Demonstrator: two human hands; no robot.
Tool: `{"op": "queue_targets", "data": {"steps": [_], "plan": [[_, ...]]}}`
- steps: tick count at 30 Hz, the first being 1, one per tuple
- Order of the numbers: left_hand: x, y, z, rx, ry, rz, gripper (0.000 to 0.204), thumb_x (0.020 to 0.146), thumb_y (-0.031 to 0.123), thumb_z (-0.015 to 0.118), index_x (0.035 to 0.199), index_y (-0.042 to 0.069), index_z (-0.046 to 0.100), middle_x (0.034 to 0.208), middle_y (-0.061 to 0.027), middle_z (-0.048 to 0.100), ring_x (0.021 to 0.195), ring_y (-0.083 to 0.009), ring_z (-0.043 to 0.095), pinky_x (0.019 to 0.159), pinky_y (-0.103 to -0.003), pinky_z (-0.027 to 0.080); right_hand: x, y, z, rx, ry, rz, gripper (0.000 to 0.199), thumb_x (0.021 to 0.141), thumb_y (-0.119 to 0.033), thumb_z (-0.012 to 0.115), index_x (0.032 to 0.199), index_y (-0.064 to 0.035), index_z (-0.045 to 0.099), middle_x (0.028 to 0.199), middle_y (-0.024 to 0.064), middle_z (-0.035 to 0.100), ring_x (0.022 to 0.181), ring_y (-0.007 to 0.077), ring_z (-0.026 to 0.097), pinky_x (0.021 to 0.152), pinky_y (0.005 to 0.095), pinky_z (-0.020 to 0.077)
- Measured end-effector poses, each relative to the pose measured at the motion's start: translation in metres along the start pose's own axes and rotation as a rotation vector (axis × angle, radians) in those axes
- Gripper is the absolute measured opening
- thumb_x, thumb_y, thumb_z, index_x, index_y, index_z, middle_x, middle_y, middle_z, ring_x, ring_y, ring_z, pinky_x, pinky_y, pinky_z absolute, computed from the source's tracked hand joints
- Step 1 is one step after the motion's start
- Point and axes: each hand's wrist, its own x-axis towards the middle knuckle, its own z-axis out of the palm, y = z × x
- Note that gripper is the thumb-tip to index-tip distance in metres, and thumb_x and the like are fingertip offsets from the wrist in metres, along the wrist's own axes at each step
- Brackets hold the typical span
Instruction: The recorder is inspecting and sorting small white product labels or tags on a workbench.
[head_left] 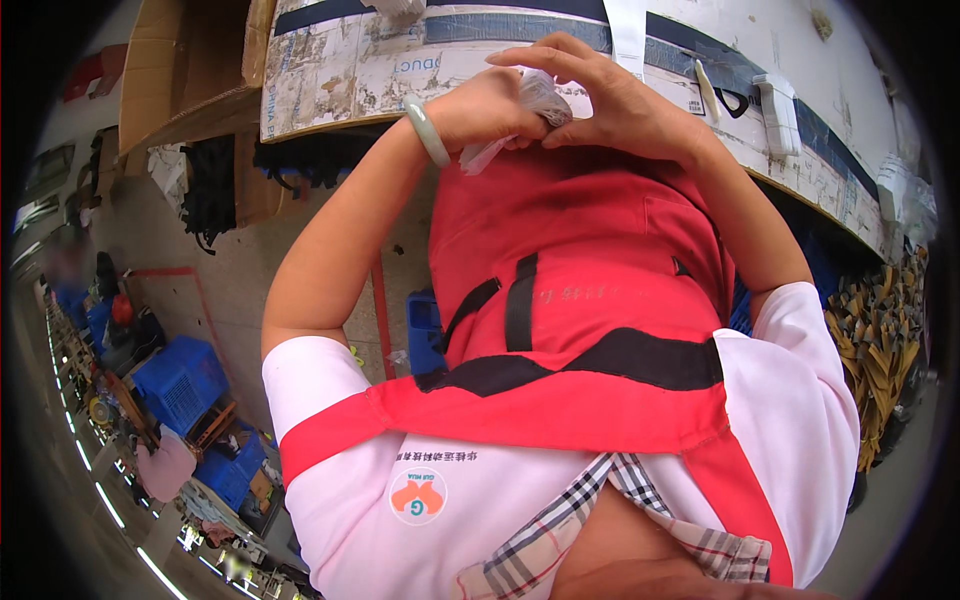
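Observation:
Above the table's near edge, my left hand (483, 112), with a pale green bangle at the wrist, is closed around a crumpled clear plastic bag (543, 96). Part of the plastic sticks out above the fist, and a loose end hangs below it. My right hand (630, 100) arches over from the other side, its fingers stretched out and spread from the thumb. Its thumb tip comes up against the bunched plastic and my left fist. Whatever the bag may contain is hidden in the folds.
A worn, taped work table (340, 85) lies ahead, with an open cardboard box (185, 75) at its left. White strips (778, 115) lie on its right part. Blue crates (180, 385) stand at left; a pile of brown and dark pieces (880, 340) stands at right.

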Motion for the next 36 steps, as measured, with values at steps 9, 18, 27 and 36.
{"op": "queue_targets", "data": {"steps": [9,18,27,36], "plan": [[0.005,-0.003,-0.007,0.475,-0.055,-0.138,0.009,0.072,0.002,0.067,0.081,0.003,0.069,0.069,-0.0071,0.062,0.067,-0.0124,0.062,0.059,-0.027,0.050,0.001,0.008,0.025,0.047,0.089,-0.019,0.085,0.064,0.001,0.080,0.140,-0.0198,0.048,0.135,0.0139,0.047,0.124,0.0343,0.047,0.107,0.0402,0.0405],[0.014,0.005,-0.013,0.042,0.007,-0.158,0.015,0.081,0.006,0.065,0.094,0.000,0.062,0.072,-0.0021,0.058,0.062,-0.0090,0.052,0.056,-0.025,0.043,-0.006,0.032,0.013,0.026,0.329,-0.141,0.056,0.073,0.000,0.075,0.125,-0.0097,0.056,0.109,0.0123,0.066,0.096,0.0272,0.066,0.085,0.0352,0.0540],[0.021,0.008,-0.029,0.524,0.227,-0.034,0.026,0.080,0.017,0.071,0.100,0.001,0.066,0.075,-0.0067,0.061,0.073,-0.0193,0.061,0.071,-0.033,0.050,0.009,0.062,0.011,0.055,0.430,-0.096,0.045,0.083,-0.005,0.071,0.125,-0.0115,0.055,0.102,0.0121,0.067,0.095,0.0231,0.067,0.088,0.0347,0.0539],[0.004,-0.039,-0.017,0.808,0.747,0.363,0.041,0.078,0.021,0.078,0.111,0.000,0.065,0.101,-0.0135,0.063,0.093,-0.0304,0.062,0.082,-0.036,0.049,0.014,0.055,0.027,-0.780,0.371,0.000,0.052,0.092,-0.018,0.060,0.140,-0.0295,0.046,0.144,0.0048,0.043,0.131,0.0270,0.043,0.109,0.0398,0.0374]]}}
